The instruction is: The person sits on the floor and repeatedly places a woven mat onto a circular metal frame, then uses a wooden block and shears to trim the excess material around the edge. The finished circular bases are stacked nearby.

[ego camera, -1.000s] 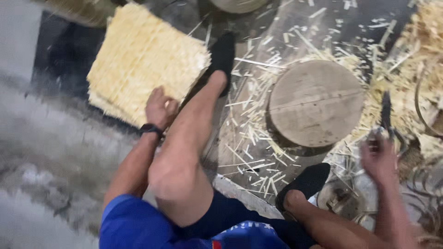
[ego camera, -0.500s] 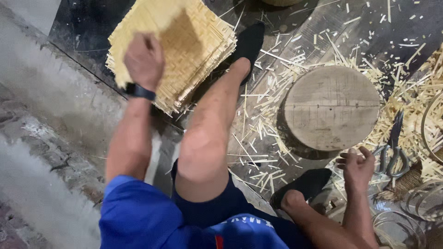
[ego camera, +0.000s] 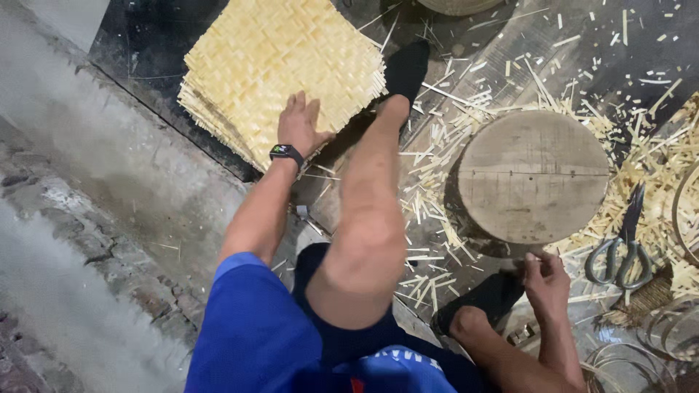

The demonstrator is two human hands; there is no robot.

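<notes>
- My left hand (ego camera: 300, 125) rests flat on the near edge of a stack of woven bamboo mats (ego camera: 280, 69), fingers (ego camera: 297, 105) spread open & pointing away from me, palm down, nothing gripped.
- Black wristwatch (ego camera: 286, 152) sits on that wrist, face up.
- Mat stack lies on the dark floor (ego camera: 138, 51) ahead-left of me, tilted like a diamond, pale yellow, loose strip ends sticking out round the edges.
- My left leg is stretched fwd, black sandal (ego camera: 406, 67) right beside the stack's right corner.
- My right hand (ego camera: 546, 280) is low by my right foot, fingers curled in; can't tell if they're holding anything, no tool showing in them.
- Right foot's black sandal (ego camera: 486, 297) is touching that hand's left side.
- Round wooden block (ego camera: 534, 176) stands just above the right hand, flat top bare, crack line across it.
- Scissors (ego camera: 625, 247) lie on the floor just right of the block, blades pointing away, apart from my hand.
- Bamboo slivers (ego camera: 437, 156) & offcuts scattered all round the block.
- Thin bamboo hoops (ego camera: 648, 349) lie at lower right.
</notes>
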